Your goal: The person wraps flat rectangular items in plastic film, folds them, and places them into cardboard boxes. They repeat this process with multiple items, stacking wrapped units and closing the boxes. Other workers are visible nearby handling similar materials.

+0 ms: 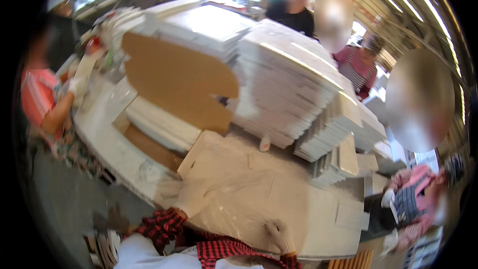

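Observation:
A crinkled clear plastic sheet (224, 214) lies across the white worktable in front of me. My left hand (191, 194), in a pale glove, reaches over the sheet's left side beside an open cardboard box (152, 144). Motion smears its fingers, so their grip is hidden. Near the table's front edge, my right hand (281, 236), also gloved, rests at the sheet's right side with its fingers loosely bent and apart. Inside the box are long white panels (162, 122), and its brown flap (177, 74) stands raised.
Tall stacks of white panels (284, 74) rise behind the work area. A small white bottle (265, 143) stands at their foot. A person in an orange top (40, 94) works at the left; a person in pink and grey (418, 199) stands at the right. Others are farther back.

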A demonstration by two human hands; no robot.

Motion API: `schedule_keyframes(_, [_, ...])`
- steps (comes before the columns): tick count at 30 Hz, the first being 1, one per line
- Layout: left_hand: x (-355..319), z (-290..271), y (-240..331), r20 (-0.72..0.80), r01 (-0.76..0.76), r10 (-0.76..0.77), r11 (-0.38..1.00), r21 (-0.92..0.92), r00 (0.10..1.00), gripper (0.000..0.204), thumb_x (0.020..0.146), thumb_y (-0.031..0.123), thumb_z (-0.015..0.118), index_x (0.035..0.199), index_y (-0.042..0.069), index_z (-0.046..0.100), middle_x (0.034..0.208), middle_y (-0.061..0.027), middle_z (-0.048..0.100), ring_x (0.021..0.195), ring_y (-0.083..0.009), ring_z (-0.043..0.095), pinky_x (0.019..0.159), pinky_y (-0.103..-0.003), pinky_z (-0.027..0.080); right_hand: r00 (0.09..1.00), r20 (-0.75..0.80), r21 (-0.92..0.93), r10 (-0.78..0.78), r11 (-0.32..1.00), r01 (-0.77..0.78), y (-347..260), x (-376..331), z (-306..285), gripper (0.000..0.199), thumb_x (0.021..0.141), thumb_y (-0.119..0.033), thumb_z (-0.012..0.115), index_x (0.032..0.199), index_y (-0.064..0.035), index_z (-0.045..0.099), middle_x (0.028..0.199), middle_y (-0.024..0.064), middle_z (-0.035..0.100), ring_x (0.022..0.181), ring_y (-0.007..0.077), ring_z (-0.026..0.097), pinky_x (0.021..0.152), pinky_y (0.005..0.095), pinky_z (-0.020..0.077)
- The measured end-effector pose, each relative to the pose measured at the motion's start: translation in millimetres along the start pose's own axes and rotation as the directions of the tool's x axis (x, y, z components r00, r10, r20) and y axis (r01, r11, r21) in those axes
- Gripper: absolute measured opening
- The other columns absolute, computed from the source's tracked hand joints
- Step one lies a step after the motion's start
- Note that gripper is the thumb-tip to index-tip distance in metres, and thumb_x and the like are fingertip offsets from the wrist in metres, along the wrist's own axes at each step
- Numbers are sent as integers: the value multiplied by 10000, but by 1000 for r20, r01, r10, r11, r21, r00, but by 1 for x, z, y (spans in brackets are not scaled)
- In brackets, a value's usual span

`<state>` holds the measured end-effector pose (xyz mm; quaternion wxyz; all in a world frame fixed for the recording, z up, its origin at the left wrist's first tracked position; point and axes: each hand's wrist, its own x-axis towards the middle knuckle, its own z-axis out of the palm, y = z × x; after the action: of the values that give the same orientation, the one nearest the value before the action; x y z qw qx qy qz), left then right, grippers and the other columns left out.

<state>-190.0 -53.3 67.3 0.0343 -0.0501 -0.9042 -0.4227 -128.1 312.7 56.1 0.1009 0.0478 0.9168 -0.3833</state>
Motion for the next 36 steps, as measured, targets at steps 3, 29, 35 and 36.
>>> schedule_keyframes(3, [8,-32,41,-257,-258,306,945,203,917,355,999,298,658,1232,39,725,1180,-211,731,1080,-442,679,956,-502,536,996,-51,51,73,996,-71,1,-11,13,324,986,-279,714,940,41,727,769,81,724,736,132,646,677,328,519])
schedule_keyframes(29, [-50,46,-9,-28,-126,128,991,52,991,476,903,270,768,1339,95,693,1192,-176,735,1032,-351,706,927,-450,565,948,-308,-140,-81,989,39,6,-19,37,212,995,-228,672,1159,-113,744,870,195,736,778,368,742,685,449,568])
schedule_keyframes(35, [-37,41,1,76,195,-199,979,55,977,474,906,244,783,1356,126,691,1091,-132,752,914,-300,716,839,-418,570,929,-363,-55,-73,997,57,13,7,22,195,978,-237,705,1116,-104,743,842,141,727,757,278,731,706,402,567])
schedule_keyframes(36, [-34,40,3,81,199,-199,980,8,977,475,909,250,784,1359,130,691,1052,-122,746,892,-295,707,829,-415,567,912,-390,-46,-130,991,122,18,14,24,195,971,-247,715,1101,-104,745,825,129,722,740,265,725,702,395,566])
